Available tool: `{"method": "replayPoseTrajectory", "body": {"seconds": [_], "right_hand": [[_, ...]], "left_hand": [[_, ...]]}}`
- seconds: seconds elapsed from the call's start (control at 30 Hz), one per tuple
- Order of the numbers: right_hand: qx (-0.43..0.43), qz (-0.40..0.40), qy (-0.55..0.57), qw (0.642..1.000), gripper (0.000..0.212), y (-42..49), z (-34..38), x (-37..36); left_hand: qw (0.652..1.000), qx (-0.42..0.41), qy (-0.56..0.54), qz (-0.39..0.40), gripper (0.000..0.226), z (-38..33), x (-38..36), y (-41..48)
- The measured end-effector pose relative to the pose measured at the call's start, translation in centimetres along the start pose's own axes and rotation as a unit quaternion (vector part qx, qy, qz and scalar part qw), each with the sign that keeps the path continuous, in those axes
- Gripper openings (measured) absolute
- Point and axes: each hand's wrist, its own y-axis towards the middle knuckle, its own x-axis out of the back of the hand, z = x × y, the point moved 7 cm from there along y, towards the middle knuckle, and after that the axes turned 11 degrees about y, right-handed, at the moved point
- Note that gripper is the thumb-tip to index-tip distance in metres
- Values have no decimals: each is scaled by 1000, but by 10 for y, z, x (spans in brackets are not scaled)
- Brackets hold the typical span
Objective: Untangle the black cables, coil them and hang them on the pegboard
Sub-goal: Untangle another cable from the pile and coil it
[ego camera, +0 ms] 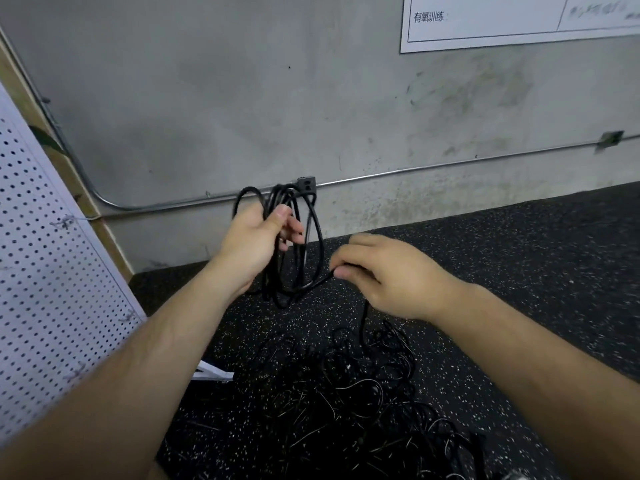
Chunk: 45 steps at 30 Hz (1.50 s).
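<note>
Down on the speckled floor [519, 271], beside the white pegboard [52, 271], lies a tangled pile of black cables [346, 393]. Above it the left hand [256, 244] clasps a half-wound coil [311, 230]; the right hand [388, 275] pinches its trailing run [363, 317], which drops into the pile. Pulling hard could tighten a knot or drag other cables up. No container shows.

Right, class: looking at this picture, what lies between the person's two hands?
In the head view, a stretch of black cable runs from the coil gripped by the left hand to the right hand, which pinches it.
</note>
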Motion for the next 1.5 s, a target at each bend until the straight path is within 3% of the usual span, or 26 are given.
{"method": "replayPoseTrajectory", "body": {"seconds": [0.1, 0.23, 0.33, 0.4, 0.5, 0.7, 0.77, 0.9, 1.0, 1.3, 1.37, 1.5], "right_hand": [[-18, -63, -46, 997, 30, 4, 6, 12], [-188, -111, -66, 974, 60, 6, -11, 22], [-213, -113, -84, 967, 70, 6, -18, 25], [-197, -117, -35, 973, 65, 4, -19, 25], [-165, -116, 122, 972, 40, -4, -30, 25], [-231, -57, 348, 907, 21, -35, -78, 0], [-241, -52, 357, 901, 22, -34, -76, -10], [-240, -136, 385, 881, 24, -20, -59, -5], [-247, -171, 380, 875, 25, -11, -48, -2], [-200, -155, 134, 958, 33, 2, -35, -4], [-210, -147, 170, 952, 31, 1, -35, -10], [-264, -112, 340, 896, 26, -9, -36, -30]], "left_hand": [[993, -40, 61, 91, 19, -9, -28, -15], [982, -21, 86, 166, 16, -10, -50, -32], [976, -19, 93, 194, 21, -8, -53, -32], [977, -26, 78, 199, 18, -7, -54, -28], [987, -11, 17, 162, 14, -8, -44, -18], [984, 26, -166, 55, 19, -9, 0, 2], [983, 30, -175, 42, 18, -4, 3, 4], [995, 22, -83, 47, 21, 3, -5, -3], [992, 38, -95, 78, 22, 3, -20, -12], [950, 60, -262, 159, 23, -8, -36, -19], [948, 53, -279, 145, 21, -11, -34, -17], [937, 49, -333, 97, 19, -16, -24, -10]]}}
